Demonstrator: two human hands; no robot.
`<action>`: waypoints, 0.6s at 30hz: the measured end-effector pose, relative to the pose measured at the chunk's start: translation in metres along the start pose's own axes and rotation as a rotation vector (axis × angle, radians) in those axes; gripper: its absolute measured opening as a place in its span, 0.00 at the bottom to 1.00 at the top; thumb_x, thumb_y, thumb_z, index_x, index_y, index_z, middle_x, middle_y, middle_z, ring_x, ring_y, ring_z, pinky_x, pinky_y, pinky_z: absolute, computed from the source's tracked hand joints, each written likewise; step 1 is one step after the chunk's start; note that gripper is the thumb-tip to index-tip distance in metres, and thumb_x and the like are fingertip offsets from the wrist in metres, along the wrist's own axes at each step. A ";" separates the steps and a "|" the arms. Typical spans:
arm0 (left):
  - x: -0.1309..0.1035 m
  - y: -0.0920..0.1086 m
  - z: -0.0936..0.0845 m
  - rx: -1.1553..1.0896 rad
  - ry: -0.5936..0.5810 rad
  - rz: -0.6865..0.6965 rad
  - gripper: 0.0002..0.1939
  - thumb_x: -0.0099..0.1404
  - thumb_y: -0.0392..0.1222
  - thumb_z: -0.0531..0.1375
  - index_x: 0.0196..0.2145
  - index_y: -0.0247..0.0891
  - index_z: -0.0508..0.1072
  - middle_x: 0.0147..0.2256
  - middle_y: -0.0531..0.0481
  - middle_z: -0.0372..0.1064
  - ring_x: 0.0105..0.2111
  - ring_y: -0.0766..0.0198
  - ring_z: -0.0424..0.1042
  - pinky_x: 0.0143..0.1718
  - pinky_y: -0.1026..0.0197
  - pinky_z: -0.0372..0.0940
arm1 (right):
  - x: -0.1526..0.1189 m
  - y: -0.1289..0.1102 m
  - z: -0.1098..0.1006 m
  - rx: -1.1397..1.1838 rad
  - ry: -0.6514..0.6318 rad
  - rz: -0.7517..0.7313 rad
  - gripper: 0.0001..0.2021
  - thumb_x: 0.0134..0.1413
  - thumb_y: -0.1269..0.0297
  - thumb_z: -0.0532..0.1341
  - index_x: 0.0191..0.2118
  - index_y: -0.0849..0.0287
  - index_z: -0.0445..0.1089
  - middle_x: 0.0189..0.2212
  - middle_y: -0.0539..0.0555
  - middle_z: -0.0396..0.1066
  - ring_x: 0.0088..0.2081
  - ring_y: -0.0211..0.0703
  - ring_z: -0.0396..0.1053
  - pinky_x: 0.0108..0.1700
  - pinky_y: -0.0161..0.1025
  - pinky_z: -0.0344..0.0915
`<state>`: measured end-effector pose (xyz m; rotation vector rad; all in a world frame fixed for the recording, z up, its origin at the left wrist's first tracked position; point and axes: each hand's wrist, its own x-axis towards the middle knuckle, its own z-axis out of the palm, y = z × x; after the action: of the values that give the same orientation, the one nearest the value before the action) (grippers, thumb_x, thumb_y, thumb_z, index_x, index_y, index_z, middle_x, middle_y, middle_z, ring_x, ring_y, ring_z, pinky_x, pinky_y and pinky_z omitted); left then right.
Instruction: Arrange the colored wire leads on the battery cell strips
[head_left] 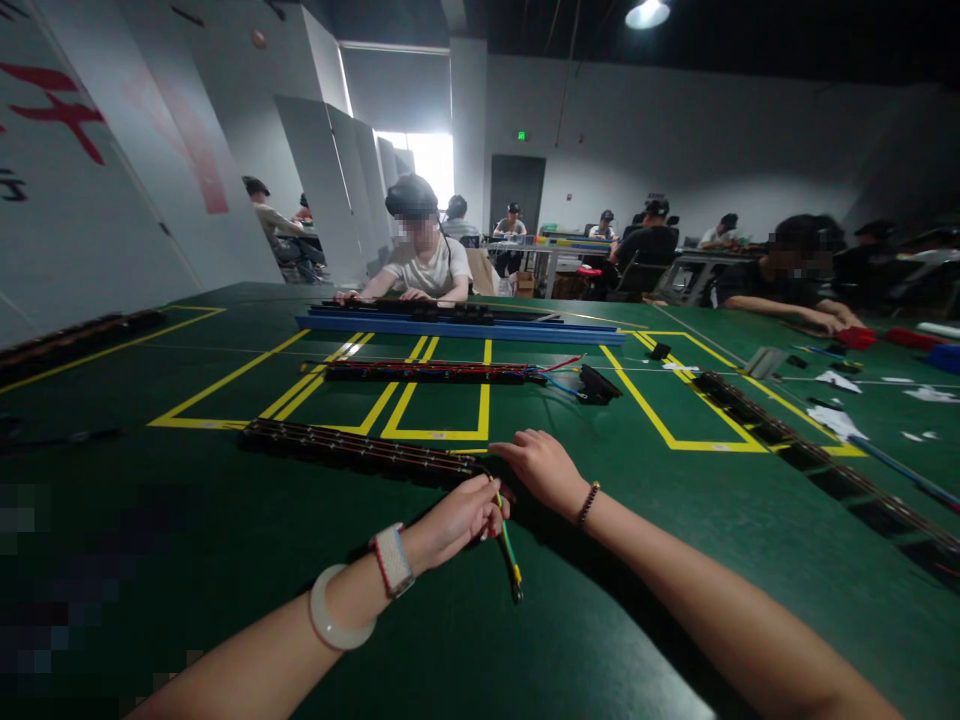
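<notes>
A long black strip (360, 448) with brown wires along its top lies across the table in front of me. At its right end, my left hand (461, 520) is closed, its fingers pinching a yellow-green wire (510, 545). A metal terminal on that wire hangs down toward me. My right hand (544, 470) is just beyond the left, by the same end of the strip. Its fingers are curled inward, and what they grip is hidden. Farther back lies another black strip (435, 372) with red and blue wires coming out of its right end, beside a black plastic piece (598, 384).
Blue rails (457, 325) with black parts lie in front of a co-worker (427, 250) across the green table. A wired strip (810, 440) runs along the right, near paper scraps (836, 420). Another co-worker's hand (832, 318) is by a red object at far right.
</notes>
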<state>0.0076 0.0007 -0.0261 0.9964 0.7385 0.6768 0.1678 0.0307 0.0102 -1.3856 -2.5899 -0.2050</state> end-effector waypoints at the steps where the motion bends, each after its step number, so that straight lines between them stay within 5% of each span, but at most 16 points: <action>1: 0.000 0.001 0.000 0.018 -0.003 0.002 0.12 0.63 0.47 0.52 0.34 0.33 0.61 0.28 0.51 0.65 0.19 0.74 0.62 0.19 0.69 0.49 | 0.001 0.002 0.004 -0.011 -0.005 -0.008 0.14 0.60 0.66 0.51 0.50 0.51 0.65 0.32 0.54 0.67 0.36 0.41 0.62 0.37 0.35 0.53; 12: -0.005 0.007 0.007 0.141 -0.009 -0.054 0.15 0.63 0.52 0.49 0.34 0.36 0.57 0.26 0.51 0.66 0.19 0.71 0.66 0.18 0.69 0.56 | 0.000 0.012 0.031 -0.017 0.023 -0.088 0.19 0.59 0.68 0.52 0.56 0.51 0.59 0.33 0.54 0.66 0.35 0.41 0.60 0.38 0.36 0.53; 18: -0.004 0.015 0.001 0.612 0.110 0.001 0.18 0.64 0.54 0.43 0.30 0.36 0.59 0.21 0.53 0.64 0.12 0.73 0.57 0.14 0.68 0.50 | 0.000 0.014 0.033 -0.010 0.062 -0.086 0.17 0.59 0.67 0.52 0.53 0.50 0.62 0.33 0.53 0.66 0.35 0.41 0.60 0.38 0.36 0.53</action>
<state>0.0042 0.0028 -0.0115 1.5225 1.0751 0.5148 0.1757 0.0459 -0.0214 -1.2512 -2.6031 -0.2693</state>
